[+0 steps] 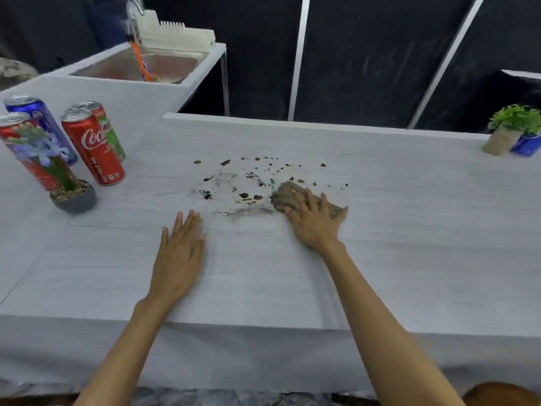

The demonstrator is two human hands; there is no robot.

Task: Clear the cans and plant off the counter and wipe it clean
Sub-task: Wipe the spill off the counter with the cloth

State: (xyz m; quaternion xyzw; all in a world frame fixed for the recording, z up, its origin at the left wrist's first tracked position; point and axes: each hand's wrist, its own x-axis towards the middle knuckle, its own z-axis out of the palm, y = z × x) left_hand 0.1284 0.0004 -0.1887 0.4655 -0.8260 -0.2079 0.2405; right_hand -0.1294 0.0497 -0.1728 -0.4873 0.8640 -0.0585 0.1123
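Resting flat, palm down, fingers spread and holding nothing: left hand (179,253) on the pale tabletop (409,282), nearest of all. Pressing down a little farther out: right hand (314,222), fingers splayed open over a brownish cloth (288,196), covering its near half rather than gripping it. Trailing leftward from the cloth, between the two hands, a wet grey smear (248,210). Lying just beyond the fingertips of both hands, a scatter of dark spots (251,174), some touching the cloth's far edge.

Standing well to the left of the left hand: a small dark-potted plant (70,191) with purple flowers, and close behind it a red can (17,142). Standing beside these, a red cola can (92,148), with a green-labelled can (109,133) behind it and a blue can (41,118) farther back.

Sitting far to the right of the right hand, near the tabletop's back edge: a leafy green plant (512,127) in a tan wrapper, touching another blue can (527,143).

Showing beyond the cans, a metal sink (175,64) with a white rack (175,33) behind it.
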